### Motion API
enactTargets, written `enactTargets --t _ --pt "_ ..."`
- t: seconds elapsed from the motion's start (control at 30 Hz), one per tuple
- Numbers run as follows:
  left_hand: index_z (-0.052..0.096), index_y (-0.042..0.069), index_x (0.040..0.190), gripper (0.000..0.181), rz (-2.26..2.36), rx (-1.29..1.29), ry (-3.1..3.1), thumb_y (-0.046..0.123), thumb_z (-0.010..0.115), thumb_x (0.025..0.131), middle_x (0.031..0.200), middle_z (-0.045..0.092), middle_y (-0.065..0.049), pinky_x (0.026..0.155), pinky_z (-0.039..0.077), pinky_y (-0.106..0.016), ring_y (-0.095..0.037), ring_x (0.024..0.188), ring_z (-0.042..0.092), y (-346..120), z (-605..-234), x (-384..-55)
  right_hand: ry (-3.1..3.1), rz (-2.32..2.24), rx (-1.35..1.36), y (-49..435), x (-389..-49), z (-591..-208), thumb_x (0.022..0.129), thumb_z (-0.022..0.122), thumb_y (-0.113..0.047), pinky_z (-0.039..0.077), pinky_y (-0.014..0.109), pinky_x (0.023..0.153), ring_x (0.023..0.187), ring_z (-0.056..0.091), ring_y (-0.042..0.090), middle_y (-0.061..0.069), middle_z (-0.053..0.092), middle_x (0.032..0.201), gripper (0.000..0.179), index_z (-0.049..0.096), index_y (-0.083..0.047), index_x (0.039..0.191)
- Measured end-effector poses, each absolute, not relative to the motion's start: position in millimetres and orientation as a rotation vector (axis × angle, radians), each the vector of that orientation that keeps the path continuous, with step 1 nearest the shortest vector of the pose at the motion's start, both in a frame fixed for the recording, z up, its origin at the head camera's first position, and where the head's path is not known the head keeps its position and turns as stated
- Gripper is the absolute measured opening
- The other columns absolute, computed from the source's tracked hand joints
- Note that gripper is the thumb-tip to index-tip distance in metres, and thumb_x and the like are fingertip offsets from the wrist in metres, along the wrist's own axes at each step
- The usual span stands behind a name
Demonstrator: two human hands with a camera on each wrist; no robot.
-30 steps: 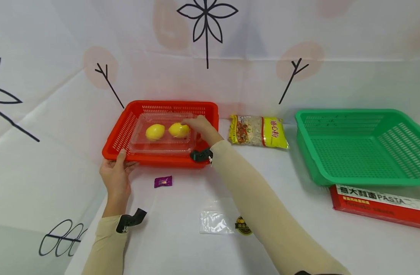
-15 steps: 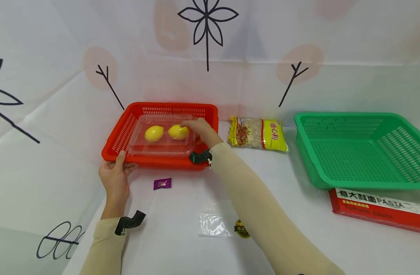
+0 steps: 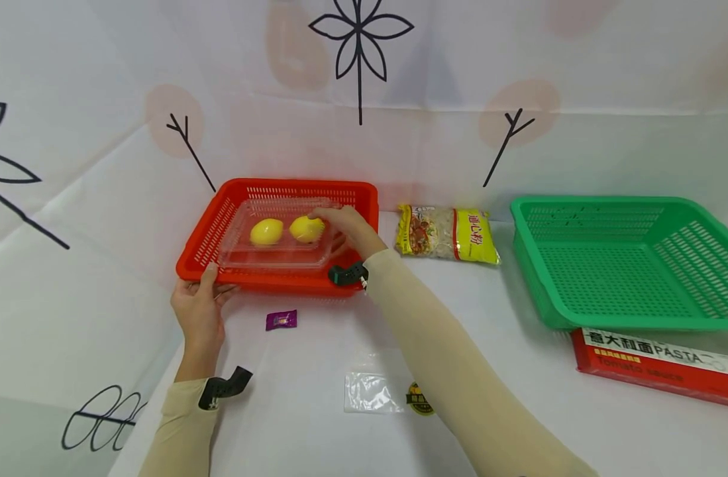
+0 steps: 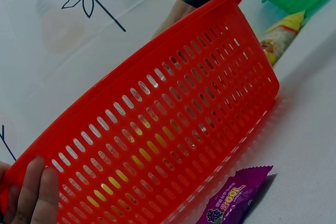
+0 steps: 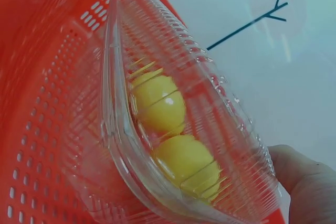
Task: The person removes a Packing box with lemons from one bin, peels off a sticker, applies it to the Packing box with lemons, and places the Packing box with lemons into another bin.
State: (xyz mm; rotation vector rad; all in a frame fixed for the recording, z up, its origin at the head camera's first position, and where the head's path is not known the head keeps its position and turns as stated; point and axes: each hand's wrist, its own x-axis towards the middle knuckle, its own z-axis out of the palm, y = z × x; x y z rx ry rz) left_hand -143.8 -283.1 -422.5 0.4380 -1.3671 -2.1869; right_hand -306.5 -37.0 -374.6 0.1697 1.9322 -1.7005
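My left hand (image 3: 199,308) grips the front left corner of a red plastic basket (image 3: 280,279), thumb over the rim and fingers against the outer wall. Inside the basket is a clear plastic box (image 3: 244,255) with a ribbed lid. Two yellow lemons (image 3: 266,232) lie side by side in it; the right wrist view shows the lemons (image 5: 188,163) through the box's transparent wall. My right hand (image 3: 348,225) holds the box by its right end, its fingers reaching over the lid close to the right-hand lemon. In the left wrist view, slots in the basket wall (image 4: 152,114) let some yellow show.
A purple wrapped candy (image 3: 281,320) lies in front of the basket. To the right are a yellow pasta bag (image 3: 447,233), a green basket (image 3: 602,278) and a red pasta box (image 3: 662,368). A small clear packet (image 3: 372,392) lies near my right sleeve.
My right hand and the clear plastic box have shifted slightly left inside the red basket. The left hand keeps its grip on the corner.
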Motion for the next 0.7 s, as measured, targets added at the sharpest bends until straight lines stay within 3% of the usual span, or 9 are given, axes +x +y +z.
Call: enactTargets --t 0.17,0.37,0.57,0.7 --pt "0.053 0.003 0.146 0.051 -2.166 0.425 -1.387 0.018 0.071 0.101 0.138 0.06 -0.025 0.071 0.06 -0.033 -0.022 0.074 0.075 -283.8 -423.3 -142.8 1.901 -1.726 0.132 -39.0 -307.9 -376.7 0.092 0.078 -0.046 0.062 0.046 0.075 0.094 0.066 0.034 0.013 0.056 0.127 0.066 0.051 -0.01 0.14" --pt "0.053 0.003 0.146 0.05 -2.143 0.418 -1.4 0.018 0.071 0.101 0.137 0.061 -0.024 0.071 0.06 -0.034 -0.022 0.075 0.075 -284.5 -424.0 -142.6 1.904 -1.753 0.116 -40.2 -307.8 -376.9 0.093 0.077 -0.047 0.062 0.045 0.078 0.099 0.063 0.033 0.011 0.053 0.13 0.071 0.045 -0.011 0.146" --pt "0.053 0.001 0.145 0.05 -2.167 0.408 -1.371 0.015 0.07 0.101 0.137 0.06 -0.026 0.071 0.06 -0.034 -0.022 0.072 0.074 -282.8 -424.5 -143.7 1.928 -1.778 0.096 -38.0 -306.4 -376.0 0.094 0.075 -0.046 0.061 0.039 0.08 0.108 0.06 0.03 0.009 0.058 0.127 0.051 0.061 -0.013 0.132" --pt "0.052 0.003 0.147 0.051 -2.177 0.424 -1.365 0.016 0.07 0.101 0.138 0.061 -0.021 0.073 0.06 -0.034 -0.023 0.079 0.076 -283.1 -424.5 -143.6 1.935 -1.774 0.067 -37.8 -306.0 -374.9 0.095 0.074 -0.046 0.061 0.037 0.079 0.109 0.059 0.03 0.009 0.058 0.126 0.047 0.065 -0.014 0.129"
